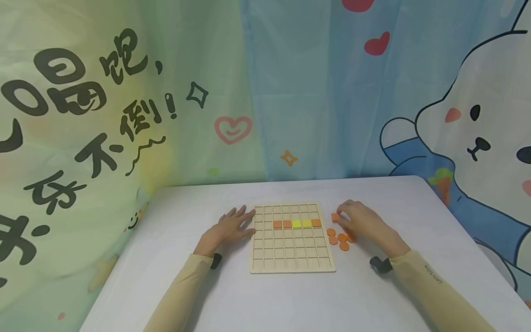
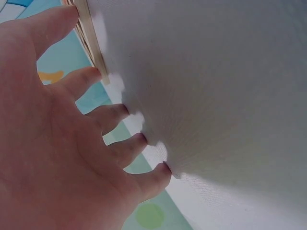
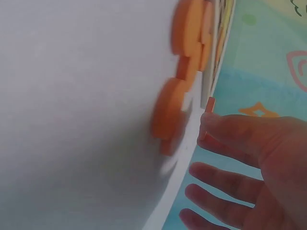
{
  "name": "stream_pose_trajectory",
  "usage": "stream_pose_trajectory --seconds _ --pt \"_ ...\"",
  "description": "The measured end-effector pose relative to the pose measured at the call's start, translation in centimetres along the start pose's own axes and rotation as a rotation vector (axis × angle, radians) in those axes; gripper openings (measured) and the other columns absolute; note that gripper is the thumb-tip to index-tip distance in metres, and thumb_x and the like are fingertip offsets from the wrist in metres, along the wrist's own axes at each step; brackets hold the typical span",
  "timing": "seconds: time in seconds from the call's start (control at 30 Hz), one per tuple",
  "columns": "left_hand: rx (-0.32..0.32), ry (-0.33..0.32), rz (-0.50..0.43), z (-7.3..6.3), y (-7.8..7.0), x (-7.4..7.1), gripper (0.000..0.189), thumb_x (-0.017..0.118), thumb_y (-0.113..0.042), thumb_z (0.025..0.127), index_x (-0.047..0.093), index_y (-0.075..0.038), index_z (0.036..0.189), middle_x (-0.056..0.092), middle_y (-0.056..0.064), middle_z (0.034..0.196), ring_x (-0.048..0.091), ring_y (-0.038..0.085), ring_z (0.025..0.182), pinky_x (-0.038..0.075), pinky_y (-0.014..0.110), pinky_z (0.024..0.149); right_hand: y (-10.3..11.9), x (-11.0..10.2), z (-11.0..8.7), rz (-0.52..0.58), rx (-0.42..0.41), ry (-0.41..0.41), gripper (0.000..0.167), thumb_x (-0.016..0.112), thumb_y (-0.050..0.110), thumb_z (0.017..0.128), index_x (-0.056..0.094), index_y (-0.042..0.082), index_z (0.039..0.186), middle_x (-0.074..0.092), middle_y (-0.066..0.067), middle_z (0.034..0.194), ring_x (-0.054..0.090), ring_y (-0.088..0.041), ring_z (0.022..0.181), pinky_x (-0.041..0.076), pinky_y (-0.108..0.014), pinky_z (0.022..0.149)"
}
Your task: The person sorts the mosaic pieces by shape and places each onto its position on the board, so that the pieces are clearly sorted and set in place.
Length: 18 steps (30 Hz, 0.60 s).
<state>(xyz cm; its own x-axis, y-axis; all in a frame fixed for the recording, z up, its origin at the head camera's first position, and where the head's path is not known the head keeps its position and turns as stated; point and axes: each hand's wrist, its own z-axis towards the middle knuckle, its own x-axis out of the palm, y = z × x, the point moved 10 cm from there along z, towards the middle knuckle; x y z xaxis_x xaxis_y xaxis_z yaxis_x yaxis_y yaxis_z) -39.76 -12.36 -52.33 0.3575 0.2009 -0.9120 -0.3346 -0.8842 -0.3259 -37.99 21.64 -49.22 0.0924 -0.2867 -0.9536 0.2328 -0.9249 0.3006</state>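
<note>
A pale wooden grid board (image 1: 290,265) lies on the table, with a row of orange and yellow square tiles (image 1: 296,224) in its cells. My left hand (image 1: 228,230) is spread at the board's left edge; in the left wrist view its thumb and index fingertips are at the wooden rim (image 2: 91,45). My right hand (image 1: 362,223) pinches an orange square tile (image 1: 335,217) between thumb and index finger, just right of the board. The right wrist view shows this tile (image 3: 210,105) edge-on. Below that hand lie several orange round discs (image 1: 344,246).
The white table (image 1: 199,299) extends around the board, its far edge against a printed curtain (image 1: 290,92). Dark wrist-worn cameras (image 1: 380,265) sit below both hands. Some discs in the right wrist view (image 3: 169,108) overlap one another.
</note>
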Motion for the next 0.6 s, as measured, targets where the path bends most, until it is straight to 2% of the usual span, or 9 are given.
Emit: stream_pose_trajectory --seconds 0.3,0.6 --pt "0.003 0.006 0.003 0.1 0.1 0.0 0.072 0.052 -0.056 0.100 0.027 -0.028 0.160 0.016 0.011 0.169 0.013 0.044 0.155 0.014 0.064 0.123 0.4 -0.1 0.3 -0.003 0.029 0.040 0.031 0.068 0.027 0.097 0.069 0.006 0.120 0.063 -0.019 0.127 0.058 -0.033 0.111 0.050 -0.056 0.102" --pt "-0.007 0.011 0.008 0.2 0.2 0.0 0.072 0.051 -0.057 0.100 0.025 -0.030 0.161 0.015 0.010 0.170 0.011 0.043 0.155 0.013 0.064 0.124 2.1 -0.6 0.6 -0.012 -0.003 0.024 0.031 0.070 0.028 0.095 0.069 0.007 0.119 0.065 -0.013 0.118 0.057 -0.026 0.098 0.055 -0.047 0.093"
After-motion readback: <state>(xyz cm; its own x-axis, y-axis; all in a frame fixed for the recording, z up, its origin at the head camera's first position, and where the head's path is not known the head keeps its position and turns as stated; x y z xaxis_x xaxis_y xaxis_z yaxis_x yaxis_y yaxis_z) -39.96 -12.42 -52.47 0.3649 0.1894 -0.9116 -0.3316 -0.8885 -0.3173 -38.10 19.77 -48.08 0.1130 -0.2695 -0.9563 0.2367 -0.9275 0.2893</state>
